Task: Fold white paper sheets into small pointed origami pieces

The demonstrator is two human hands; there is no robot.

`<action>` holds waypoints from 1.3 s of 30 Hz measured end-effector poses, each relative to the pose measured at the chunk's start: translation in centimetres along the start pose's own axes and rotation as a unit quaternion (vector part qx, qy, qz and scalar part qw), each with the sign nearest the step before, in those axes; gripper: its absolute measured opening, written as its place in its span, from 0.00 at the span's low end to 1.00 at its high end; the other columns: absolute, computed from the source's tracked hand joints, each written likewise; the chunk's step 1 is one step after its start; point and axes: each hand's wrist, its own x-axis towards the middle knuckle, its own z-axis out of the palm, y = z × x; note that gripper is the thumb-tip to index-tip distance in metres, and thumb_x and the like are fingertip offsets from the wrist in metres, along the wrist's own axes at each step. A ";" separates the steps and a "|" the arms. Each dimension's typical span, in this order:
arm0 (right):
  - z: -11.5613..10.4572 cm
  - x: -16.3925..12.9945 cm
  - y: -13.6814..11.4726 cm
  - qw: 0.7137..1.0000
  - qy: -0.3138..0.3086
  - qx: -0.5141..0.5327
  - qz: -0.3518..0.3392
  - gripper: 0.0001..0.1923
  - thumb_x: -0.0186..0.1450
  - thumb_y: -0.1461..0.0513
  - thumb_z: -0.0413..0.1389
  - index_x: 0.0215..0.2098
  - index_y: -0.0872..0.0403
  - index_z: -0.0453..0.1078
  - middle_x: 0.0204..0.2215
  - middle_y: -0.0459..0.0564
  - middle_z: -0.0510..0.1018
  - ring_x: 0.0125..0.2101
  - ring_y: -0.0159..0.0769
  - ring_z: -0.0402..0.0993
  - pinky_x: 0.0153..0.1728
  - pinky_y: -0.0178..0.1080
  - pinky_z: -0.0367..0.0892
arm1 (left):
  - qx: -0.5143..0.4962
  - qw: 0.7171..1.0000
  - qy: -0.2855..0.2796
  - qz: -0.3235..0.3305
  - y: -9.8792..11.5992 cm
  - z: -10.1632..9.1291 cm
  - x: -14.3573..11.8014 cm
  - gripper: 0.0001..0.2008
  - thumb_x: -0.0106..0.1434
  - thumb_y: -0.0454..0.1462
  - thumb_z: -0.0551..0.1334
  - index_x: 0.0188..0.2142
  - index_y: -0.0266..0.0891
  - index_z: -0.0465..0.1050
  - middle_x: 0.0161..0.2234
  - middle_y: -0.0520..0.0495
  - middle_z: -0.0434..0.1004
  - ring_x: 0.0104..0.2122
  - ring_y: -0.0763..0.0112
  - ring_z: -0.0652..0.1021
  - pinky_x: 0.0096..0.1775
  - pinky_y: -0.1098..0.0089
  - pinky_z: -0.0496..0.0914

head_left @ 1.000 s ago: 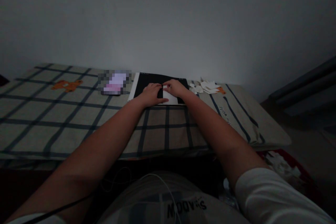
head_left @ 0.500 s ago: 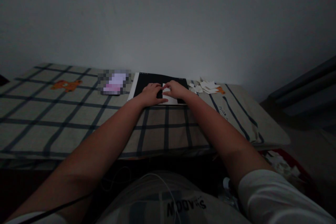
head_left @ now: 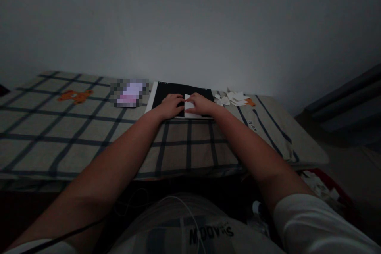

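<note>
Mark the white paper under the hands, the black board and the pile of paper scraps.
white paper (head_left: 188,106), head view, bare middle between the hands.
black board (head_left: 181,88), head view, far dark part.
pile of paper scraps (head_left: 233,98), head view, centre of the heap.

Arms: both stretched forward, bare | left hand (head_left: 170,105): palm down, fingers flat | right hand (head_left: 201,103): palm down, fingertips meeting the left's
</note>
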 end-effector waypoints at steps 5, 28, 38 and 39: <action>-0.3 -0.3 -0.4 1.000 -0.021 -0.008 0.003 0.31 0.64 0.52 0.63 0.61 0.59 0.70 0.54 0.63 0.74 0.57 0.50 0.68 0.59 0.47 0.64 | 0.001 1.000 0.003 -0.007 0.2 -0.2 -0.3 0.25 0.67 0.46 0.58 0.60 0.41 0.72 0.65 0.42 0.65 0.64 0.52 0.64 0.64 0.55 0.59; 0.5 -1.6 -1.1 0.999 -0.012 0.020 0.036 0.48 0.56 0.43 0.66 0.68 0.55 0.62 0.62 0.65 0.64 0.62 0.60 0.60 0.62 0.58 0.58 | -0.004 1.000 -0.004 -0.002 0.5 -0.5 -0.6 0.30 0.63 0.52 0.61 0.61 0.41 0.72 0.65 0.40 0.65 0.63 0.49 0.64 0.63 0.52 0.60; 1.8 -2.3 0.8 0.991 0.075 0.111 -0.013 0.30 0.62 0.48 0.64 0.58 0.53 0.75 0.58 0.60 0.72 0.60 0.49 0.67 0.63 0.51 0.60 | 0.008 0.999 0.004 0.034 -0.2 -0.3 -0.5 0.24 0.65 0.51 0.60 0.55 0.43 0.76 0.63 0.41 0.68 0.63 0.49 0.65 0.61 0.51 0.62; 1.7 -2.3 1.0 0.989 0.083 0.123 -0.024 0.24 0.64 0.50 0.63 0.54 0.53 0.78 0.56 0.59 0.75 0.58 0.46 0.69 0.62 0.50 0.61 | 0.012 0.999 0.012 0.040 -0.3 -0.3 -0.5 0.23 0.66 0.51 0.60 0.54 0.43 0.77 0.62 0.41 0.69 0.62 0.50 0.66 0.60 0.52 0.63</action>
